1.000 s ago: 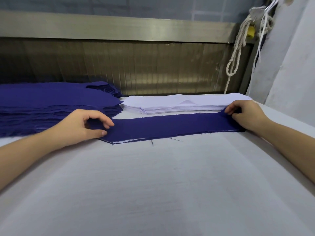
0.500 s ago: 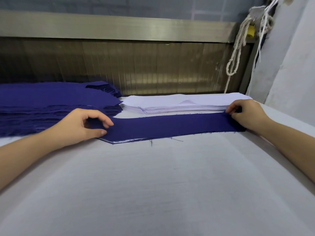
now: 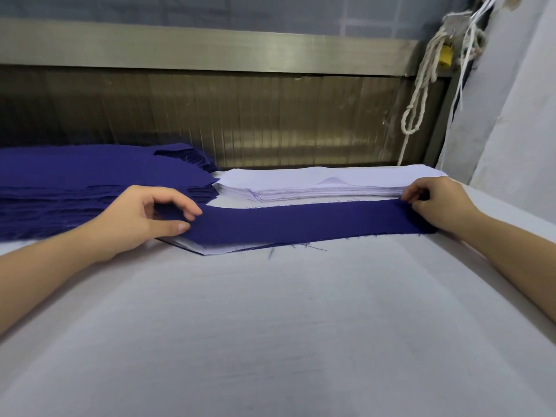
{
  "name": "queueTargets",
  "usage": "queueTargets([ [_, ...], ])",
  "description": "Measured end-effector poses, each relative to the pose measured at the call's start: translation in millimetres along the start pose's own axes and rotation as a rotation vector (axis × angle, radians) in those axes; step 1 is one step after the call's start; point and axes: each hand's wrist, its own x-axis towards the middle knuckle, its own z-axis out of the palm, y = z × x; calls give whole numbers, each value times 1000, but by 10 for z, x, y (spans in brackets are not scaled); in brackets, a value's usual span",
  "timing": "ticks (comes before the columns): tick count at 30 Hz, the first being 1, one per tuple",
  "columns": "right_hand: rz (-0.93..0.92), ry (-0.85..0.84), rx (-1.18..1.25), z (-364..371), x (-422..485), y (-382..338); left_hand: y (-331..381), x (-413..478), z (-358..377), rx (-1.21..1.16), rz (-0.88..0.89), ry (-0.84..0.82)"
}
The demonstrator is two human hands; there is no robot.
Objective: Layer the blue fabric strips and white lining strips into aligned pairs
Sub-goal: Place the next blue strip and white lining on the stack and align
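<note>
Fingers of the left hand (image 3: 141, 218) and right hand (image 3: 436, 203) pinch the ends of one blue strip (image 3: 301, 221) over a white lining strip (image 3: 210, 248), not yet flush, while a blue stack (image 3: 75, 176) and a white stack (image 3: 316, 186) wait.

Bare left hand (image 3: 141, 218), bare right hand (image 3: 436, 203)

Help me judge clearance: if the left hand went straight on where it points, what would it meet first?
Probably the right hand, holding the blue strip at its far end; the left hand points along it. The white lining stack looks just behind.
</note>
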Motion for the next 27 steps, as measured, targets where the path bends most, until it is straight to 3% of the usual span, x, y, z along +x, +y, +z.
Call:
queueTargets([
  [18,6,-5,-7,6,10,12,-30,2,2,162,7,-74],
  [27,19,-11,-2,6,0,2,-35,0,-2,333,57,-1],
])
